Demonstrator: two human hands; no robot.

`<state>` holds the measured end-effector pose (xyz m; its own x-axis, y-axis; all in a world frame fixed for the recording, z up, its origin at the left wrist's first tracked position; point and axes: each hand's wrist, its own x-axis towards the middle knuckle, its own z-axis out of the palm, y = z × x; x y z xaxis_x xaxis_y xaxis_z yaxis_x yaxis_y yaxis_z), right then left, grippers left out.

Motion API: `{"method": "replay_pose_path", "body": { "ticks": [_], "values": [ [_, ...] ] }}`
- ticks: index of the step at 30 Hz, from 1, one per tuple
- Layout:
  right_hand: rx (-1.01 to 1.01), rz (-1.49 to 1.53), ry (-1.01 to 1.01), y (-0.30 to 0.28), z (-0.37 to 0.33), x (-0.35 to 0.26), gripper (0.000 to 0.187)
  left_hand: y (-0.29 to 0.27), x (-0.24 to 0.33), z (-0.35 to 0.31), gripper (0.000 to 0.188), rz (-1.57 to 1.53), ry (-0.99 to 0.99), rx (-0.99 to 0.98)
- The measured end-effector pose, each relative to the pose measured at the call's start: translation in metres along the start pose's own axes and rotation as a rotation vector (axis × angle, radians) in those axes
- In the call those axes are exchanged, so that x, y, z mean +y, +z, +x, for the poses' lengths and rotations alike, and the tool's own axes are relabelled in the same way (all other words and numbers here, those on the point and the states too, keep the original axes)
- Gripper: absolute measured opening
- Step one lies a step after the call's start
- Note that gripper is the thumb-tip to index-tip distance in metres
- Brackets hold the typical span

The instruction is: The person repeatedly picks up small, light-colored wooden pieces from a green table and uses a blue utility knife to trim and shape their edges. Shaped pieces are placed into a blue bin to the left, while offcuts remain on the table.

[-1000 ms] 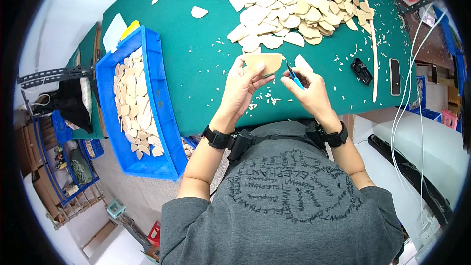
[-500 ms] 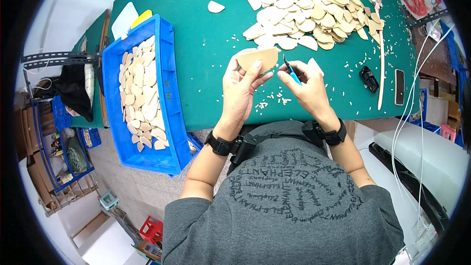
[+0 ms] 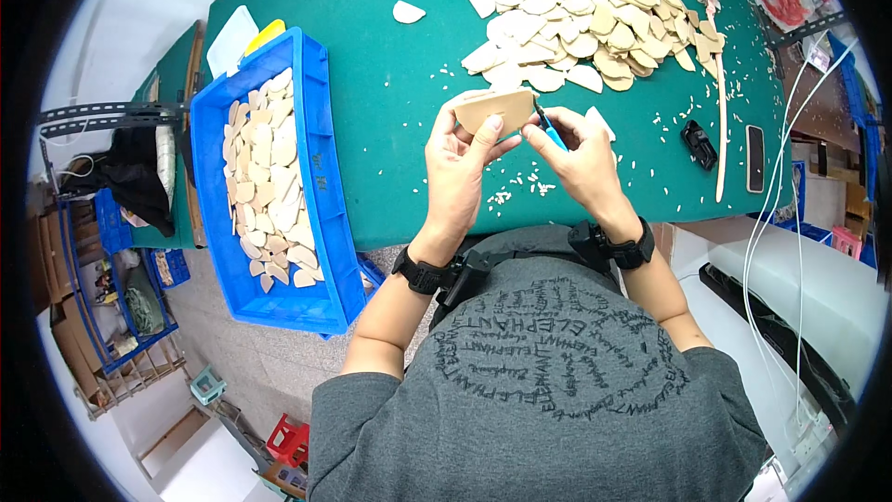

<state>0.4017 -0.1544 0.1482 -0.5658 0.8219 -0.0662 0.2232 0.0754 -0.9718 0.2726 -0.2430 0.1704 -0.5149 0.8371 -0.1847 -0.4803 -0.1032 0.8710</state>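
My left hand (image 3: 455, 172) is closed around a flat, tan, half-round piece (image 3: 494, 113), with the thumb on its face. The piece is tilted up above the table, and its material cannot be told. My right hand (image 3: 589, 167) is wrapped round blue-handled nippers (image 3: 554, 134). Their dark jaws are at the right end of the piece. Whether the jaws are closed on it is too small to tell. Beyond my hands lies a large heap of similar tan pieces (image 3: 595, 28) on the green table (image 3: 390, 121).
At the left a blue crate (image 3: 321, 153) holds many tan pieces. Small pale offcuts (image 3: 530, 188) are scattered on the table. To the right lie a black object (image 3: 698, 145), a long pale stick (image 3: 720, 130) and a phone (image 3: 754, 160). White cables (image 3: 779, 177) hang near the right edge.
My right hand has brought the nippers left and up to the right end of the piece; a gap showed there before. My left hand has shifted slightly right with the piece.
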Motion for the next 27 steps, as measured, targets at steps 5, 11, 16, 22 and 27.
{"method": "replay_pose_path", "body": {
  "ticks": [5,11,16,22,27],
  "values": [
    [0.009,-0.001,0.030,0.001,0.000,-0.004,0.026,-0.002,-0.001,0.000,0.034,0.006,0.010,-0.005],
    [-0.009,-0.109,0.015,-0.001,0.001,-0.014,0.025,-0.005,-0.001,-0.001,0.034,0.016,0.020,-0.002],
    [-0.017,-0.101,0.006,0.000,0.003,-0.009,0.024,-0.008,-0.002,-0.001,0.034,0.045,0.026,-0.007],
    [-0.045,-0.096,0.042,0.002,0.004,-0.005,0.022,-0.012,-0.005,-0.003,0.037,0.054,0.039,0.002],
    [-0.063,0.000,0.066,0.008,0.005,0.000,0.021,-0.013,-0.006,-0.005,0.033,-0.025,0.009,0.042]
  ]
}}
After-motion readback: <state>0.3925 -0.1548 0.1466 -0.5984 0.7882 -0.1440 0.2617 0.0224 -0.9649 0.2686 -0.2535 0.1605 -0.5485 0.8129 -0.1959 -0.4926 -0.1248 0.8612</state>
